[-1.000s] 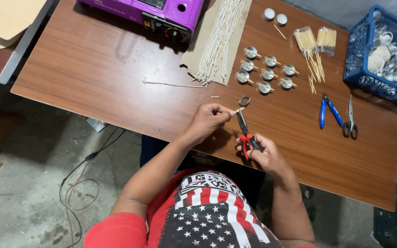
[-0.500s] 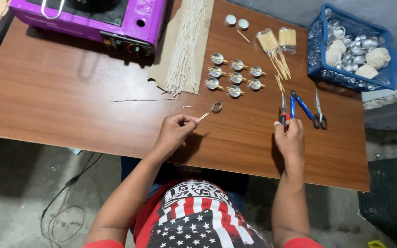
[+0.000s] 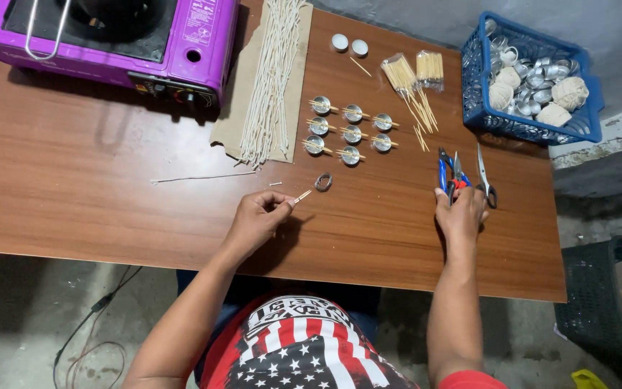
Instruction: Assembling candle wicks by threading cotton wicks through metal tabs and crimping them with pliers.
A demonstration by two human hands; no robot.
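Note:
My left hand (image 3: 257, 216) pinches a short wooden stick (image 3: 302, 195) between thumb and fingertips, just above the brown table (image 3: 109, 187). A small bent metal cup (image 3: 323, 181) lies a little beyond the stick's tip. My right hand (image 3: 461, 209) is far to the right, its fingers closed over the red-handled pliers (image 3: 457, 180), whose jaws point away from me. These pliers lie right beside blue-handled pliers (image 3: 442, 170) and scissors (image 3: 485, 180).
Several metal cups with sticks across them (image 3: 350, 130) stand in rows. A bundle of white wicks (image 3: 271, 79) rests on cardboard beside a purple stove (image 3: 109, 36). Stick bundles (image 3: 412, 72) and a blue basket (image 3: 530, 79) of cups sit at the back right. A loose wick (image 3: 196, 177) lies on the table.
My right hand carried the red-handled pliers away from the stick to the right, beside the blue pliers and scissors. My left hand kept hold of the stick.

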